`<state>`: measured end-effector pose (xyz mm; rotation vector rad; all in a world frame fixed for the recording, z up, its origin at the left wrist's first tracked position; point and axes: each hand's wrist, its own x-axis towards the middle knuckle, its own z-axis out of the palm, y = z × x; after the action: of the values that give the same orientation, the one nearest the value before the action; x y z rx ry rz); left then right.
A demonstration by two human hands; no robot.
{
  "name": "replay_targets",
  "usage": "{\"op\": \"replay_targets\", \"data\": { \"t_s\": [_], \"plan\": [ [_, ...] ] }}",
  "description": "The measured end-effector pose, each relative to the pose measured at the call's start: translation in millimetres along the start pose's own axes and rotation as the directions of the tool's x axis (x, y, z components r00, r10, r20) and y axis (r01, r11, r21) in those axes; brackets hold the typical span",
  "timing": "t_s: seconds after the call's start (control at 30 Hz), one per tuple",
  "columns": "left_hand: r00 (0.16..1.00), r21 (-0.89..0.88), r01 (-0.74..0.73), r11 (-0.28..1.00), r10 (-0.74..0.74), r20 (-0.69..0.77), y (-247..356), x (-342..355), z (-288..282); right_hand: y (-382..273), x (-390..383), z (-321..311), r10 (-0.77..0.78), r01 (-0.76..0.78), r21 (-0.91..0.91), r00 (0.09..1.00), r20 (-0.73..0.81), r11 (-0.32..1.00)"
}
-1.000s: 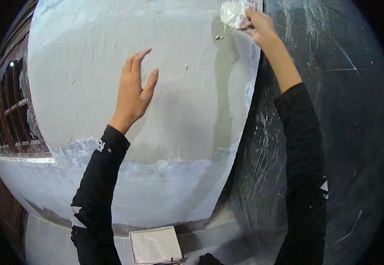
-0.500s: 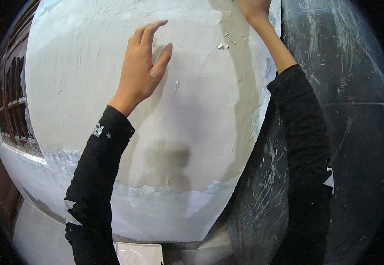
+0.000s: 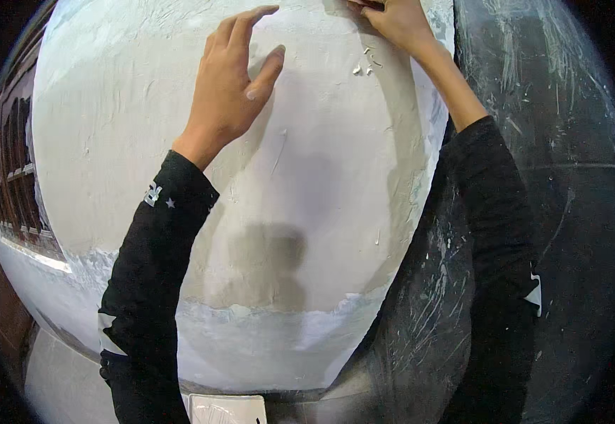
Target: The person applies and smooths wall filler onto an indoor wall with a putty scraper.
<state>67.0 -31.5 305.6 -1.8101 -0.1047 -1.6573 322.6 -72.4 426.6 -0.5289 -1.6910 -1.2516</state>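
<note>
A wall (image 3: 293, 169) coated in pale, uneven putty fills the middle. My left hand (image 3: 229, 81) is raised in front of its upper part, thumb and fingers apart, holding nothing. Whether the fingertips touch the coating I cannot tell. My right hand (image 3: 395, 21) is at the upper edge, close to the wall, its fingers closed; what they grip is cut off by the picture's edge. Small white putty lumps (image 3: 362, 68) stick to the wall just below it. Both forearms wear black sleeves.
A dark, scratched panel (image 3: 569, 233) with white smears stands along the wall's right edge. On the far left is a dark barred window (image 3: 21, 177). A white tray (image 3: 228, 410) sits low in front, near the grey floor (image 3: 60, 381).
My right hand has come slightly lower and further into view, its closed fingers now showing. My left hand sits a little higher in the picture, with its pose kept.
</note>
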Motion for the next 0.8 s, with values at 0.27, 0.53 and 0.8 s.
{"op": "replay_targets", "data": {
  "t_s": [0.27,0.53,0.8],
  "plan": [
    [0.986,-0.142,0.165,0.976,-0.168,-0.005,11.0,2.9,-10.8,2.6,-1.7,-20.1,0.252,-0.282,0.055,0.917,0.310,0.958],
    [0.978,-0.176,0.209,0.962,-0.208,0.025,21.4,10.2,-25.3,-12.0,-22.5,-31.4,0.220,-0.182,-0.138,0.907,0.358,0.974],
    [0.993,-0.107,0.098,0.989,-0.104,-0.051,8.9,28.7,-17.1,-39.2,-56.4,-46.8,0.191,-0.218,0.024,0.896,0.401,0.976]
  ]
}}
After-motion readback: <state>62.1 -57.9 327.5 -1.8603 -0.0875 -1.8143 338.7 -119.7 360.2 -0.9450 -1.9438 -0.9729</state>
